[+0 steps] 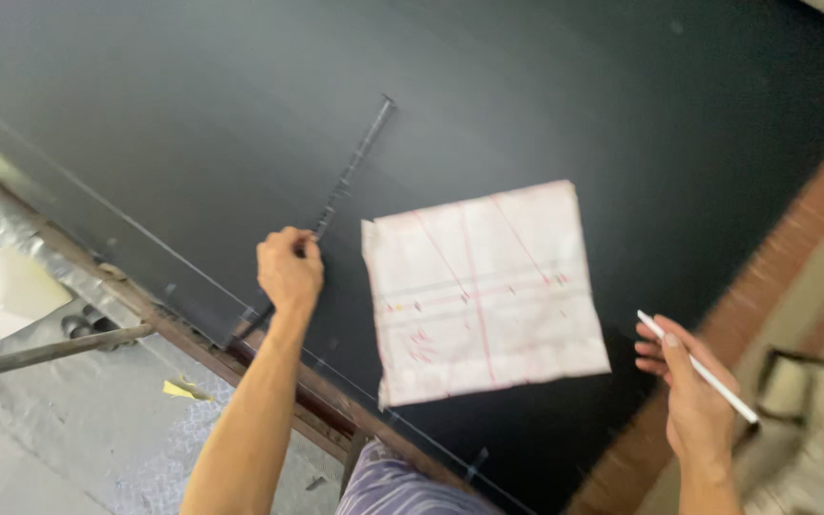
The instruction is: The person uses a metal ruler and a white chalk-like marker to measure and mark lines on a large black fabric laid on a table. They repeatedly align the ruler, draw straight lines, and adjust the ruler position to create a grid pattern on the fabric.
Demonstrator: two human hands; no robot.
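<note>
A large dark sheet (545, 105) covers most of the view. On it lies a creased white paper (484, 291) with red and grey drawn lines. My left hand (288, 270) is closed on a long dark straight ruler (360, 157) that lies flat on the sheet, left of the paper. My right hand (689, 386) is at the sheet's right edge and holds a thin white pencil-like marker (698, 367) between thumb and fingers, apart from the paper.
A brown frame edge (278, 381) runs under the sheet's near side. At the left are silvery foil (97, 420), a metal bar (40, 355) and yellow scraps (180, 389). A reddish strip (774, 277) borders the right side.
</note>
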